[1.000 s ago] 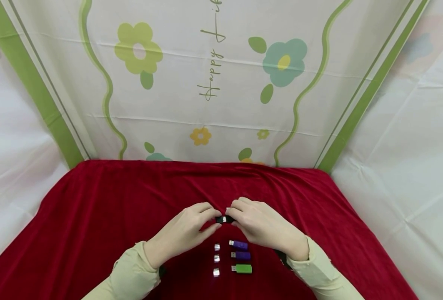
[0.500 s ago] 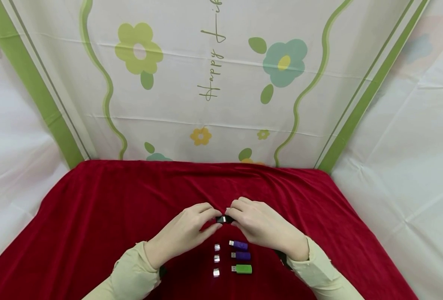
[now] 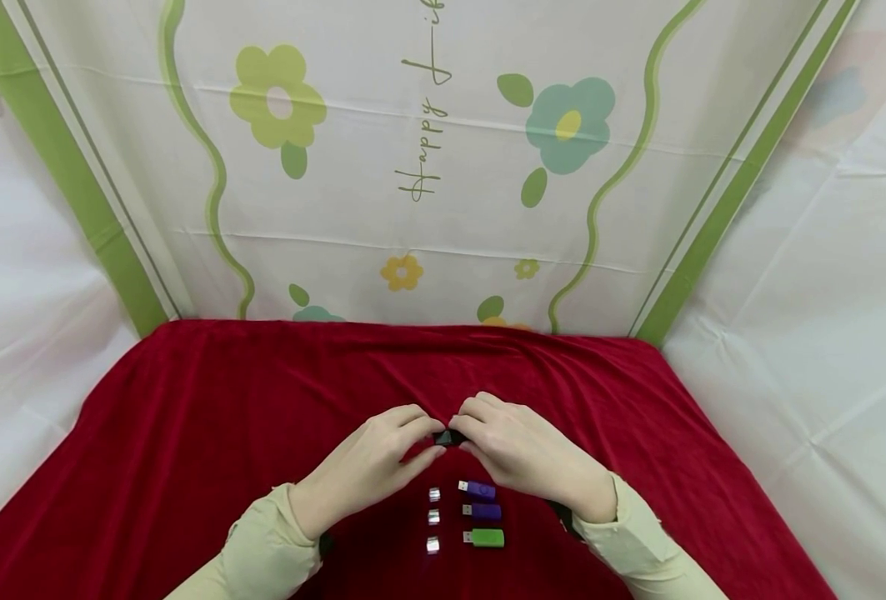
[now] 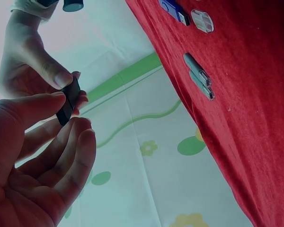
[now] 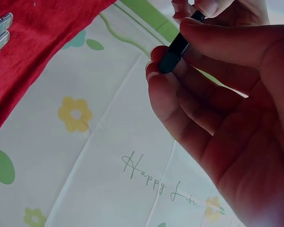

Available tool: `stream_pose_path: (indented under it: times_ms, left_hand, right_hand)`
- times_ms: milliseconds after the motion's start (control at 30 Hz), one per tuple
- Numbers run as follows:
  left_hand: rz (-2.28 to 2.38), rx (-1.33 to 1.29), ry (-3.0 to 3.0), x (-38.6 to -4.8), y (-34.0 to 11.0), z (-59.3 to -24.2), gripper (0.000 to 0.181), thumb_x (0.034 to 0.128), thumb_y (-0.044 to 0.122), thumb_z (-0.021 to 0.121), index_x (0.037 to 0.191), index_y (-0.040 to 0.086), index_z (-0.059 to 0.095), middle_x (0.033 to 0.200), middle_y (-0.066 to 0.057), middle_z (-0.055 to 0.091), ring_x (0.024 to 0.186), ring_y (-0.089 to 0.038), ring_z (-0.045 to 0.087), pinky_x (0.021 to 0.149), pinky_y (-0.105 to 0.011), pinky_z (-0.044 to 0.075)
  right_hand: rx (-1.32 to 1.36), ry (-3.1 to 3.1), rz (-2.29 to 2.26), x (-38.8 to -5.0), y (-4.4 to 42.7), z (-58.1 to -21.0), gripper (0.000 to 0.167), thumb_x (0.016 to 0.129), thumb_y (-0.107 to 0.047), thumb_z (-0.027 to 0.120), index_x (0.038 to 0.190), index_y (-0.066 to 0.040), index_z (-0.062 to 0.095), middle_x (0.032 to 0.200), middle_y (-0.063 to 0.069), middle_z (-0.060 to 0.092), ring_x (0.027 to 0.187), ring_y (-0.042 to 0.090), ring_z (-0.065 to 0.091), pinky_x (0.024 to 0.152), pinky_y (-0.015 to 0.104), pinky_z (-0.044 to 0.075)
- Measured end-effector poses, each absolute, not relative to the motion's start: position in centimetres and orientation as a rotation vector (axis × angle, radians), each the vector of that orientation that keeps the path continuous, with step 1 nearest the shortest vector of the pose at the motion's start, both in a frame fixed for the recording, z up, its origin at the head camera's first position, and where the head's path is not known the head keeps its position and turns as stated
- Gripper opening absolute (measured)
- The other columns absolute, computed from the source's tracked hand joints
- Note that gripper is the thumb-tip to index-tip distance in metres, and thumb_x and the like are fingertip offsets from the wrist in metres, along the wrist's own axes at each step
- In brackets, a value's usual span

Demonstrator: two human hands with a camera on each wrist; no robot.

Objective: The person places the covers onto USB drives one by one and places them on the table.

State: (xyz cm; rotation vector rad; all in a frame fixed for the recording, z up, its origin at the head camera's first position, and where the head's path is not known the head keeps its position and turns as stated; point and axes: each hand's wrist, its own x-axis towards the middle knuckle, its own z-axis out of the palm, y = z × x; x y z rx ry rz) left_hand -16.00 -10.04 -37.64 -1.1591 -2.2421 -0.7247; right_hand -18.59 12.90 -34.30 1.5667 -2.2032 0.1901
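Stick (image 5: 176, 48), black and slim, is pinched at opposite ends by the left hand (image 3: 371, 454) and the right hand (image 3: 518, 446) above the surface (image 3: 262, 383), roughly midway between its side edges, and even pressure along one straight line should best avoid twisting it.

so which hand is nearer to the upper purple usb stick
Right. In the head view, the right hand is close by, above and right of the purple stick; the left hand is farther off to its left.
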Motion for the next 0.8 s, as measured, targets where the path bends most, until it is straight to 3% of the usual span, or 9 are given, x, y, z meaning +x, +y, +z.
stream_pose_path:
  times_ms: [500,800]
  left_hand:
    - [-0.691,-1.124,-2.228,-16.04,-10.05,-37.44,0.020,0.0843,0.009,0.079,0.102,0.007,0.070,0.095,0.001,0.063,0.081,-0.007,0.057,0.069,-0.015,0.048]
    - [-0.699,-1.103,-2.237,-16.04,-10.02,-37.49,0.021,0.0835,0.009,0.080,0.102,0.007,0.070,0.093,0.001,0.063,0.077,-0.009,0.059,0.067,-0.015,0.048]
  right_hand:
    - [1.508,-2.233,0.241,-18.57,13.02,-34.52,0.021,0.084,-0.007,0.078,0.100,-0.004,0.065,0.090,0.000,0.055,0.075,0.010,0.052,0.066,0.015,0.047]
    - [1.535,-2.220,0.241,-18.73,13.10,-34.56,0.022,0.081,-0.004,0.080,0.095,-0.006,0.064,0.092,0.001,0.055,0.079,0.011,0.054,0.070,0.017,0.047]
